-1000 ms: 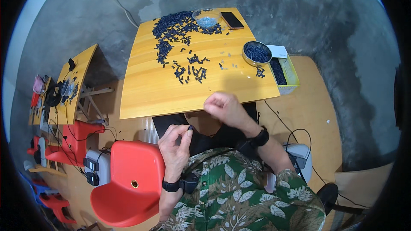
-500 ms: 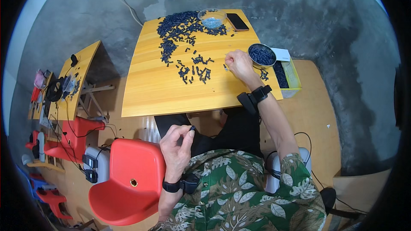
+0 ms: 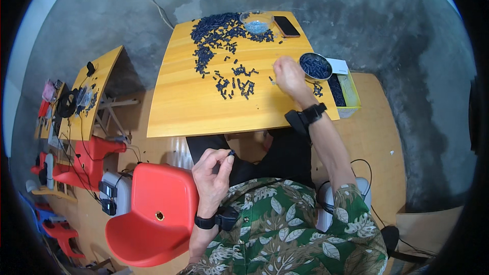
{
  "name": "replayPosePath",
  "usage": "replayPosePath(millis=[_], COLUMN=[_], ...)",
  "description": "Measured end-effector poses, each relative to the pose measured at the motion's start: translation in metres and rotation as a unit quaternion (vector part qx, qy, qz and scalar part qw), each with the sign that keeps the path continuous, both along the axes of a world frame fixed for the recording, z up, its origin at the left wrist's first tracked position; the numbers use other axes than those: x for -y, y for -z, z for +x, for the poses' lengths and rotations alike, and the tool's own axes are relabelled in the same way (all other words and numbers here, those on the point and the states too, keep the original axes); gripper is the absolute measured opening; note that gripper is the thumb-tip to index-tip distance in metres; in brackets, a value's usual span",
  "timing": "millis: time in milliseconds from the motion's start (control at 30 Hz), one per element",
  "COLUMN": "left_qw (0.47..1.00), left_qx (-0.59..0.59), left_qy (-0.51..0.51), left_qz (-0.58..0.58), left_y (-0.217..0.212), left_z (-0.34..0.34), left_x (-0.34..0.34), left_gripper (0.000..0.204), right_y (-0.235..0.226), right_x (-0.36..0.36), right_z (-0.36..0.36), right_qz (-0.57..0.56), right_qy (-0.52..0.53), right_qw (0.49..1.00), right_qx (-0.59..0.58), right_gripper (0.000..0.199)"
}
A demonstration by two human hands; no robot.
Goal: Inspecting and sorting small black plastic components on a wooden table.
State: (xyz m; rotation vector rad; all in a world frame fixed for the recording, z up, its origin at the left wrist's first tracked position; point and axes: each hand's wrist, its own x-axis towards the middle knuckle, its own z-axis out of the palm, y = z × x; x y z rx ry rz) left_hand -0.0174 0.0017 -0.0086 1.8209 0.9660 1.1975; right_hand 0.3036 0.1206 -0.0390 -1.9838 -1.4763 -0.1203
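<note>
In front of my lap, my left hand (image 3: pixel 210 175) pinches a small dark cylindrical piece (image 3: pixel 232 153) between thumb and fingertips. My right hand (image 3: pixel 291 76) is over the right side of the wooden table (image 3: pixel 188 114), its fingers curled together; what they hold, if anything, is hidden. A round metal bowl (image 3: pixel 317 79) full of the same dark pieces stands just right of that hand. Several loose dark pieces (image 3: pixel 245 87) lie scattered left of it, and a larger heap (image 3: pixel 216 24) covers the far left of the tabletop.
At the table's far side sit a clear bowl (image 3: pixel 244 19) of small pale-blue bits and a phone (image 3: pixel 287 26). A yellow box (image 3: pixel 351 94) holding dark pieces is beyond the right edge. A red chair (image 3: pixel 163 188) stands to my left, a second table (image 3: pixel 104 71) farther left.
My right hand has shifted slightly on the tabletop, its fingers more hidden now. The left hand still pinches the dark piece. The whole view has moved a little.
</note>
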Motion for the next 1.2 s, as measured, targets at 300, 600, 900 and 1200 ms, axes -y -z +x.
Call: replayPosePath(millis=[300, 600, 900, 1200], left_qw=[1.0, 0.999, 0.999, 0.998], left_qx=[0.026, 0.018, 0.021, 0.017], left_qy=[0.006, -0.006, 0.003, 0.001], left_qz=[0.003, 0.038, 0.044, 0.061], left_y=[-0.001, -0.005, -0.008, -0.011], left_z=[0.007, 0.005, 0.006, 0.007], left_x=[0.003, 0.004, 0.006, 0.007], left_gripper=[0.008, 0.009, 0.01, 0.009], right_y=[-0.021, -0.011, -0.017, -0.019], right_x=[0.116, 0.135, 0.142, 0.145], right_z=[-0.079, -0.121, -0.13, -0.129], right_qz=[0.011, -0.026, -0.015, -0.028], right_qy=[-0.29, -0.389, -0.407, -0.413], right_qw=[0.606, 0.452, 0.468, 0.48], right_qx=[-0.741, -0.803, -0.784, -0.774], right_gripper=[0.015, 0.021, 0.022, 0.016])
